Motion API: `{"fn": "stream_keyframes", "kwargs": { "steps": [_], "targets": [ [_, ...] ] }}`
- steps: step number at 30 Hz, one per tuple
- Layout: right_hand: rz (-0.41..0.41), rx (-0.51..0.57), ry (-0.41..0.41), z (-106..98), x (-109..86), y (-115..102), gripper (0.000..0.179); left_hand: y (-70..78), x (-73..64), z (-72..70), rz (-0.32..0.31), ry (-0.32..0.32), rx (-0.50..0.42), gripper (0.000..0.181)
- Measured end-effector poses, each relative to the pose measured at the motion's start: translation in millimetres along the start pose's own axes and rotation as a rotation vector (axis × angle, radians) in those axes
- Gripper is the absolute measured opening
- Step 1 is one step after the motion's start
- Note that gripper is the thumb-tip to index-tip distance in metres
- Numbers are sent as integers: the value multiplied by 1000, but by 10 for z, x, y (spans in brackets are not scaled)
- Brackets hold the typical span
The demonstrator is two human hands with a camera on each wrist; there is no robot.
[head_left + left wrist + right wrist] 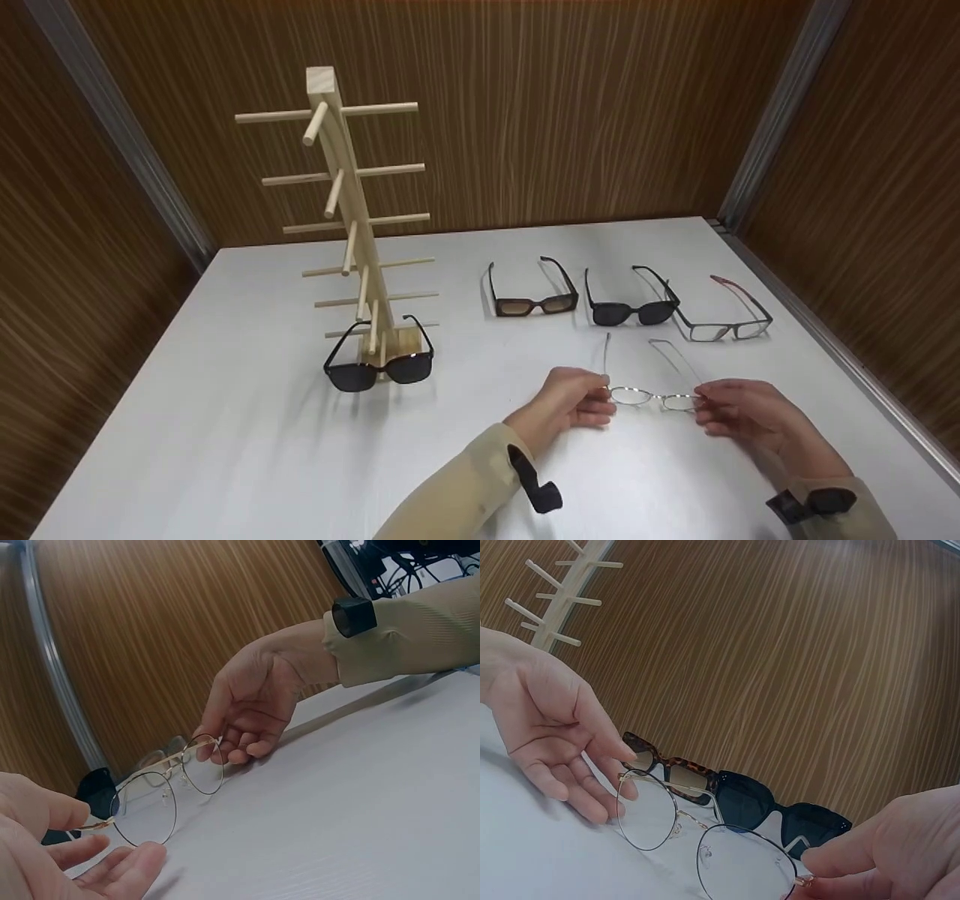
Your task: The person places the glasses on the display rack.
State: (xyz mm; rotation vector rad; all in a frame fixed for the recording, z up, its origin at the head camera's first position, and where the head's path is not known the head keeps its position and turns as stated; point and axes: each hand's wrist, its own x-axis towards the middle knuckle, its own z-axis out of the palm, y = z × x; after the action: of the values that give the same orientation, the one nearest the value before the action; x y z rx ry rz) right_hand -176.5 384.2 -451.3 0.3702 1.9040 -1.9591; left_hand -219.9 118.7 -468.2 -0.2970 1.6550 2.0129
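Note:
Both hands are on a pair of thin-rimmed round eyeglasses (657, 397), its lenses facing the person and its temples unfolded, pointing away. My left hand (568, 397) pinches the left hinge end between thumb and fingers. At the opposite end my right hand (750, 412) pinches the other hinge. In the right wrist view the dark rims and gold bridge (691, 819) show clearly. The left wrist view shows the clear round lens (144, 808) beside my left fingers. The glasses are close over the white table (480, 465).
A wooden peg rack (349, 165) stands at the left, with black sunglasses (352, 377) on its lowest front peg. Behind the hands lie brown-lensed tortoiseshell sunglasses (535, 306), black sunglasses (636, 313) and grey rectangular eyeglasses (727, 330). Wood-patterned panels (525, 112) wall the table.

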Motion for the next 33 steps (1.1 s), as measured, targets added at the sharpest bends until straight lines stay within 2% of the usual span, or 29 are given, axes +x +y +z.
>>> {"fn": "stream_keyframes", "kwargs": {
  "steps": [2,6,9,15,22,28,33],
  "targets": [
    [-12,5,-10,0,-1,4,26,-1,8,22,8,10,20,10],
    [-34,19,19,19,-7,-2,22,2,-1,44,21,15,43,6],
    [-42,41,54,40,-13,-12,20,18,-23,53,10,16,55,5],
    [-63,80,47,65,-11,-23,12,71,-67,29,-6,9,65,6],
    [-90,61,6,127,-2,-49,11,117,-80,-64,12,-8,8,6],
    [-114,39,-59,204,-5,-87,13,160,-107,-177,23,-30,0,6],
    [-132,36,-72,299,22,-105,14,204,-140,-266,28,-39,-12,6]
  ]
}}
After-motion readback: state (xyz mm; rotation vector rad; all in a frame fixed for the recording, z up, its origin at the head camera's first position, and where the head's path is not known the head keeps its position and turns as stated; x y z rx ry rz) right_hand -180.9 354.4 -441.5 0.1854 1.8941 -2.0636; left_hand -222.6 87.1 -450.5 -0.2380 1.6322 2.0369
